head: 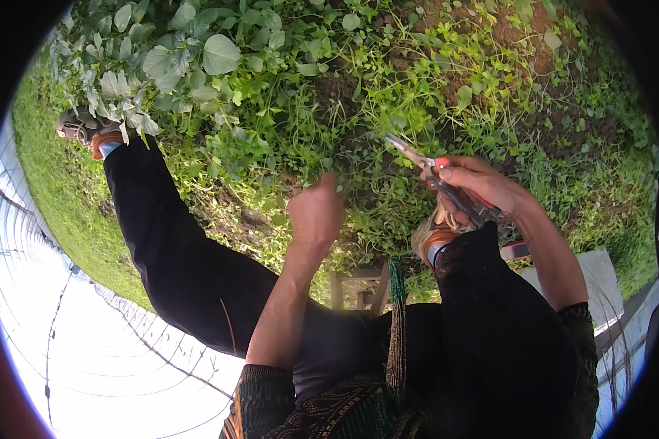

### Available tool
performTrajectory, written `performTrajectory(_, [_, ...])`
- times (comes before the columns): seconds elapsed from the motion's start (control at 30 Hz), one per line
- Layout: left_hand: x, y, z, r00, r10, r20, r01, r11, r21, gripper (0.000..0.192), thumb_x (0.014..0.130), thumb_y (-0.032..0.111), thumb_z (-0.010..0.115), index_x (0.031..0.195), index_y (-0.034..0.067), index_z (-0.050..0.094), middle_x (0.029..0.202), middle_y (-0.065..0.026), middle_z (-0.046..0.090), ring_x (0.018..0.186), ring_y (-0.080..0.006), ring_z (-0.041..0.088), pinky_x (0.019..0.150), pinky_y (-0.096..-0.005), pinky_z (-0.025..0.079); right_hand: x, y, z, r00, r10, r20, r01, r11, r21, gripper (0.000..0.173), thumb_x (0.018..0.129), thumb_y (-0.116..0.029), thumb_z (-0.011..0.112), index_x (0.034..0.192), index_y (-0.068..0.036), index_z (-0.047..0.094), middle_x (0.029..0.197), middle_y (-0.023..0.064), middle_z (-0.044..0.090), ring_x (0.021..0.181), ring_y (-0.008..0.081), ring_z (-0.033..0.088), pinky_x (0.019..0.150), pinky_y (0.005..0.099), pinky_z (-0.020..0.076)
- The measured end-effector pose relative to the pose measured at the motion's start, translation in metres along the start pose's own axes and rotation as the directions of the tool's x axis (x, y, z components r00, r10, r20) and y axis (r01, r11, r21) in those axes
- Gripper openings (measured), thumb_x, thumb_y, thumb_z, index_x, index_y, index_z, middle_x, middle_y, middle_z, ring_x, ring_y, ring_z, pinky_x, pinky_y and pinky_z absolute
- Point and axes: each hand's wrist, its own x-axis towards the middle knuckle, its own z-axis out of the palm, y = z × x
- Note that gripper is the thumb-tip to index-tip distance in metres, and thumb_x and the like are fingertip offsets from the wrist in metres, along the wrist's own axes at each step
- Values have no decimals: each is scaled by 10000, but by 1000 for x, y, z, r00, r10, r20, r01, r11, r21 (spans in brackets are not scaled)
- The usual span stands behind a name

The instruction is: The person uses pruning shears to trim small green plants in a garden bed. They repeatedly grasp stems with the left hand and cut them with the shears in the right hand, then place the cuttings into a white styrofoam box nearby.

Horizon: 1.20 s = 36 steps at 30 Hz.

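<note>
My right hand (480,184) grips a pair of pruning shears (436,174) with red and dark handles, above my shoe at the right. Its metal blades point up and left over low green plants (412,110). My left hand (317,209) is raised over the greenery at the middle, its fingers curled and blurred; whether a small stem is between them cannot be told. Broad-leaved plants (219,55) grow at the upper left.
I sit with legs apart, beside or on a wooden stool (362,285). One shoe (79,129) is at the far left, the other (425,233) below the shears. A pale flat board (598,282) lies at the right. Hooped greenhouse film (115,356) shows lower left.
</note>
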Motion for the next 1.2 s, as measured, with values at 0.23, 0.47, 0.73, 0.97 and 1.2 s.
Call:
performTrajectory(0.23, [-12,21,-9,990,67,121,-56,994,-94,249,785,22,684,1033,33,675,750,-205,703,661,-349,705,627,-456,562,0,-3,0,999,13,-48,-18,993,-120,446,994,-361,540,1253,2,542,732,54,621,529,112,602,498,268,504])
performTrajectory(0.47, [41,29,12,968,93,-234,-134,977,-166,312,740,70,727,1047,92,680,734,-159,701,661,-357,690,611,-456,551,-4,-2,-7,1000,-10,-21,6,983,-182,433,1012,-342,513,1255,15,535,731,49,621,524,106,602,508,260,506])
performTrajectory(0.73, [50,32,22,988,91,-128,-100,993,-67,256,758,146,767,983,82,664,695,-167,690,672,-351,702,611,-454,552,-2,-1,-6,1000,3,-13,-6,982,-186,413,1014,-320,504,1247,20,532,741,55,620,515,115,604,487,267,495])
performTrajectory(0.97, [46,18,33,986,43,-158,-66,987,-147,284,762,129,748,1030,56,690,678,-182,681,651,-360,694,615,-450,547,-1,-2,-5,1000,4,-18,-7,984,-181,423,1006,-327,514,1240,24,536,739,61,623,508,118,607,476,273,493])
performTrajectory(1.2, [41,13,42,963,-271,-11,237,861,-450,341,900,151,714,1172,-48,658,656,-118,679,532,-215,636,532,-373,501,-1,0,-5,1000,-1,-17,-1,988,-155,437,994,-334,524,1254,16,544,743,55,621,509,116,604,472,272,490])
